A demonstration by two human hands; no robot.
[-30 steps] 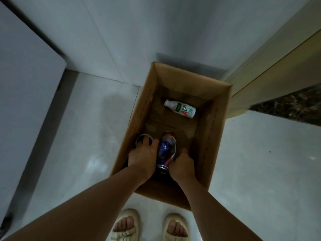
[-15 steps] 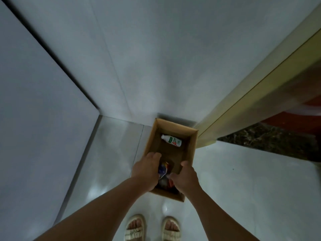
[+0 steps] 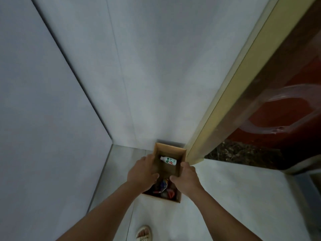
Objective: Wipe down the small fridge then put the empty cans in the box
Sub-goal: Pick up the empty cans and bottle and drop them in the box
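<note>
A brown cardboard box [image 3: 171, 148] stands open on the pale floor against the wall. Inside it, a white bottle with a green and red label [image 3: 168, 160] lies at the far end, and several cans [image 3: 163, 187], blue and red, lie at the near end. My left hand [image 3: 143, 173] hovers above the box's left side and my right hand [image 3: 186, 179] above its right side. Both hands are empty with fingers loosely curled and apart. Parts of the cans are hidden behind my hands.
A grey wall [image 3: 147, 84] rises behind the box, and a second grey panel [image 3: 43, 119] closes the left side. A yellowish door frame [image 3: 225, 101] runs diagonally on the right, with dark stone flooring [image 3: 243, 155] beyond. My sandalled foot [image 3: 144, 233] is at the bottom.
My head has risen, so the box looks much smaller and farther. Both hands have let go of the cans and lifted out of the box. The cans stay inside.
</note>
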